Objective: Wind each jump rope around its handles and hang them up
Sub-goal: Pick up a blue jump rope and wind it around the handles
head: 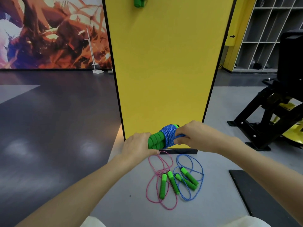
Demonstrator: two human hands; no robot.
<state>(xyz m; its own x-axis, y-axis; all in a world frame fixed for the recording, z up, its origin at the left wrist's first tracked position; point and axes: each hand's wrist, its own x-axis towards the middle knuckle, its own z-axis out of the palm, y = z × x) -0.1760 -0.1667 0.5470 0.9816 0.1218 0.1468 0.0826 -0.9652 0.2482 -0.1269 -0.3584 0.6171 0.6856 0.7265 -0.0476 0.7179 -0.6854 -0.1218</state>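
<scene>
Right now I am looking down at the wound jump rope (164, 138), which is being held in the air directly in front of the lower edge of the yellow board (164, 63). Its two green foam handles (155, 141) are lying side by side, ribbed and bright. The blue cord (169, 135), flecked with white, is wrapping them in tight, neat turns over the half nearer the board's right edge.

My left hand (139, 145) is gripping the bare ends of the handles, fingers curled round them. My right hand (191, 136) is pinching a short loop of the blue cord at the wrapped end, fingers bent and closed on it.

On the grey floor (123, 202) just below the board's black foot (178, 151), two more ropes are lying loose. The pink jump rope (163, 185) is sprawling in open loops toward the board's left side, its green handles close together. The blue jump rope (190, 176) is lying just beside it toward the right, its handles crossing its own coils. The two cords are overlapping a little where they meet.

Up at the top edge of the board, another green-handled bundle (138, 1) is hanging, mostly cut off by the frame. A black mat (255, 194) is lying on the floor off to the board's right.
</scene>
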